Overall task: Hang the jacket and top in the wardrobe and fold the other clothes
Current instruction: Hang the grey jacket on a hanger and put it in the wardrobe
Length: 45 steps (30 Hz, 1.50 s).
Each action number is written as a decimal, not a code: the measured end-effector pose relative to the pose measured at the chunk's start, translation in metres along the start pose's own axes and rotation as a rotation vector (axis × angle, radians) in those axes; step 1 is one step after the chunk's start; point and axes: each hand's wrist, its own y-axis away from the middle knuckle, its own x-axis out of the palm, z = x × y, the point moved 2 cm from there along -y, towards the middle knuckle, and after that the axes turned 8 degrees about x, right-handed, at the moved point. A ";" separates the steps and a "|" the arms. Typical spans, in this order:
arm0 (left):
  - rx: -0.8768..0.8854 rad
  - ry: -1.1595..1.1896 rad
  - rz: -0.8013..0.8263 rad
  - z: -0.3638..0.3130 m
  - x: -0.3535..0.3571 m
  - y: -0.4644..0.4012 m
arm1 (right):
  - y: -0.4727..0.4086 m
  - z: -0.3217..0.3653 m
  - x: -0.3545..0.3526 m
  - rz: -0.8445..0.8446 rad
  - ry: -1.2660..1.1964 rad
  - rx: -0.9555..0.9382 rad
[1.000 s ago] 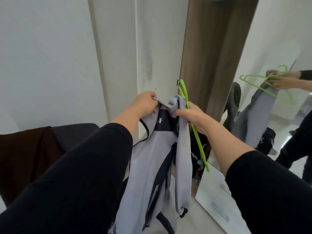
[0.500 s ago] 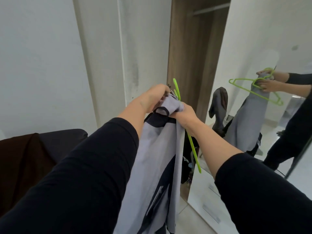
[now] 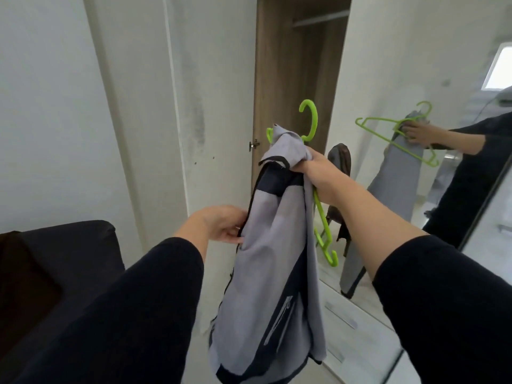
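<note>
The right hand [image 3: 318,176] is clenching the bunched collar of the jacket [image 3: 277,245] together with the neck of a green hanger [image 3: 313,126], holding both up in front of the open wardrobe [image 3: 291,79]. The left hand [image 3: 221,224] is reaching in lower down, fingers loosely curled and touching the jacket's dark-trimmed front edge; whether it is actually pinching the cloth cannot be told.

The jacket is hanging in soft, matte grey folds, with navy panels across the yoke and hem, thin dark piping along its edges, and a pale slanted pocket zip [image 3: 279,317] near the bottom. The hanger is glossy moulded plastic: its rounded hook is rising above the collar, while one thin shoulder bar is slanting down past the wrist and ending in an upturned notch. The wardrobe interior is showing brown wood grain with a metal rail [image 3: 321,19] across the top.

Both forearms are stretching forward, black sleeves pushed back from the wrists, the right arm raised higher than the left. A mirror [image 3: 415,189] on the right is reflecting the hand, hanger and jacket. A dark upholstered seat [image 3: 69,253] is sitting at lower left.
</note>
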 end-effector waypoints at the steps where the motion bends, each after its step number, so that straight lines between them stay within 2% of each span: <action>1: -0.028 -0.024 0.115 0.000 0.006 0.000 | 0.000 -0.003 -0.003 -0.007 -0.001 0.007; 4: -0.056 -0.156 0.256 -0.005 0.022 -0.004 | 0.000 -0.011 -0.006 0.004 -0.023 0.037; 8: -0.049 -0.369 0.228 0.002 0.036 -0.024 | 0.005 -0.010 -0.012 0.007 -0.094 0.057; 11: 0.008 -0.380 0.187 0.014 0.051 -0.033 | 0.009 0.000 -0.028 -0.027 -0.200 0.041; 14: 0.094 -0.356 0.109 0.017 0.059 -0.040 | 0.011 0.002 -0.047 -0.087 -0.227 0.071; 19: 0.352 -0.296 -0.123 0.007 0.043 -0.050 | 0.016 -0.017 -0.069 -0.149 -0.206 0.134; 25: 0.388 -0.249 -0.295 -0.012 0.001 -0.060 | 0.013 -0.049 -0.079 -0.208 0.010 0.211; 28: 0.334 -0.156 -0.166 -0.028 -0.009 -0.054 | 0.011 -0.063 -0.075 -0.213 0.026 0.224; 30: 0.302 -0.271 -0.050 -0.033 -0.013 -0.044 | 0.011 -0.068 -0.067 -0.206 0.082 0.230; 31: 0.323 -0.389 -0.077 -0.032 -0.017 -0.044 | 0.011 -0.072 -0.063 -0.200 0.117 0.239; 33: 0.402 -0.570 -0.252 -0.025 -0.029 -0.049 | 0.011 -0.079 -0.054 -0.179 0.232 0.294; 35: 0.447 -0.561 -0.374 -0.018 -0.038 -0.055 | 0.009 -0.087 -0.046 -0.138 0.367 0.359; 37: 0.411 -0.551 -0.476 -0.011 -0.048 -0.058 | 0.005 -0.092 -0.042 -0.126 0.412 0.392; 40: 0.406 -0.505 -0.640 -0.010 -0.059 -0.057 | -0.002 -0.088 -0.043 -0.160 0.237 0.410; 42: 0.384 -0.548 -0.649 -0.010 -0.058 -0.060 | -0.004 -0.081 -0.047 -0.129 0.191 0.375; 45: 0.360 -0.613 -0.598 -0.004 -0.047 -0.069 | -0.002 -0.069 -0.050 -0.080 0.353 0.305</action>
